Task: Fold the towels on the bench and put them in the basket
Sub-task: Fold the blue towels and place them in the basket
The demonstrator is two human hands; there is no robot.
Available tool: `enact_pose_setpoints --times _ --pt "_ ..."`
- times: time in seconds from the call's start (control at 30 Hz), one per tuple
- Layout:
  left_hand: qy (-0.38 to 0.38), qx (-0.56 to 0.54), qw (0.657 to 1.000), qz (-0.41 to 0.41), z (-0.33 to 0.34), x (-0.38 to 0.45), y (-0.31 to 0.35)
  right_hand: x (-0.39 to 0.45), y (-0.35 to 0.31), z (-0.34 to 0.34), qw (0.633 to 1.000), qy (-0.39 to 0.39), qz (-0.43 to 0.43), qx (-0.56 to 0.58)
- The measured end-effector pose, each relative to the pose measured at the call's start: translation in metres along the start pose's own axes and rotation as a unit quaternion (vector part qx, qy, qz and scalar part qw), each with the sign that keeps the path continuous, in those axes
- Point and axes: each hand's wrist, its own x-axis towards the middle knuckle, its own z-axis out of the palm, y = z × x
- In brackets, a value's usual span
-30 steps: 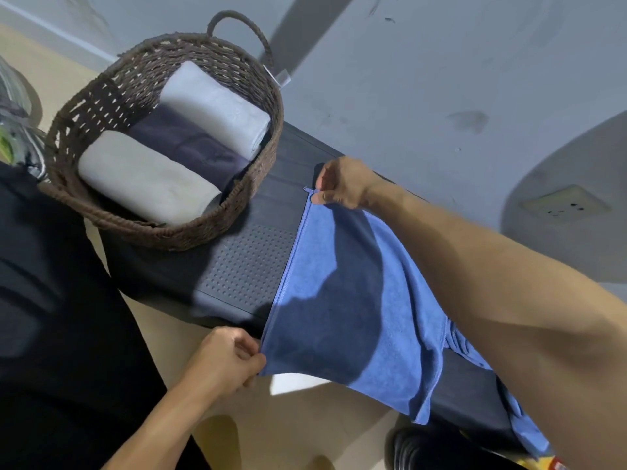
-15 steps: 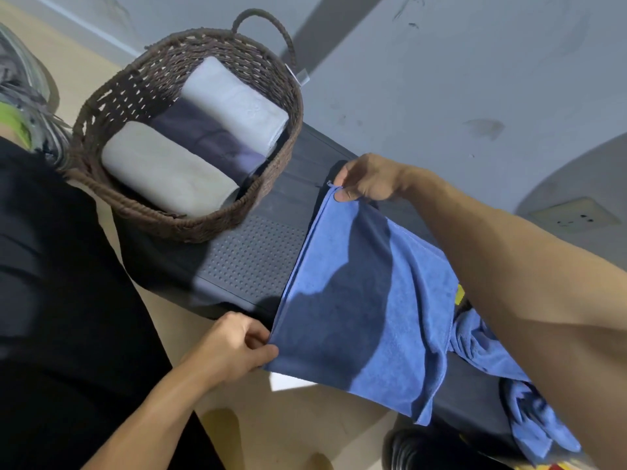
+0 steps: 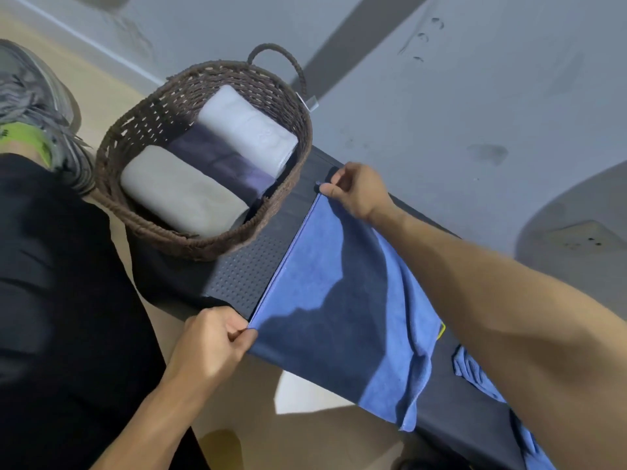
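Observation:
A blue towel (image 3: 325,273) lies spread across the dark bench (image 3: 247,273), its near part hanging over the front edge. My left hand (image 3: 212,344) pinches the near left corner. My right hand (image 3: 359,189) pinches the far left corner, so the left edge is stretched straight between them. To the left on the bench stands a brown wicker basket (image 3: 135,130). It holds three rolled towels: a white one (image 3: 247,127), a dark purple one (image 3: 220,161) and a light grey one (image 3: 183,195). More blue cloth (image 3: 475,371) lies crumpled at the right, partly hidden by my right arm.
A grey wall (image 3: 441,96) runs right behind the bench, with a socket (image 3: 583,237) at the right. A grey shoe with green trim (image 3: 37,120) rests on the beige floor (image 3: 101,96) left of the basket. Dark trousers (image 3: 61,300) fill the lower left.
The view has shifted, so basket and bench sit further right and lower. Both hands keep their grip on the towel's corners; the left edge is stretched straighter and the towel lies flatter.

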Motion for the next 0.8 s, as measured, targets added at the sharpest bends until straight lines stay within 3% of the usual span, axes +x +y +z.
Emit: enact_pose_setpoints --times 0.17,0.23,0.3,0.4,0.5,0.63,0.8 --pt "-0.051 0.173 0.983 -0.025 -0.018 -0.001 0.01 -0.064 0.031 -0.02 0.981 0.145 0.03 0.123" --pt "-0.022 0.242 0.97 -0.009 -0.025 0.0 0.026 -0.112 0.066 -0.035 0.97 0.2 0.086 0.11" --pt "0.042 0.221 0.972 0.066 -0.019 0.001 0.053 -0.164 0.101 -0.044 0.95 0.246 0.162 0.101" --pt "0.069 0.116 0.964 0.231 0.022 0.008 0.106 -0.223 0.133 -0.032 0.926 0.213 0.273 0.151" --pt "0.029 0.17 0.924 0.342 0.074 0.024 0.137 -0.249 0.142 -0.006 0.927 0.146 0.307 0.158" --pt "0.028 0.297 0.916 0.269 0.104 0.05 0.121 -0.246 0.143 0.009 0.931 0.16 0.303 0.125" --pt "0.04 0.367 0.888 0.276 0.101 0.053 0.09 -0.231 0.154 0.009 0.927 0.201 0.302 0.091"
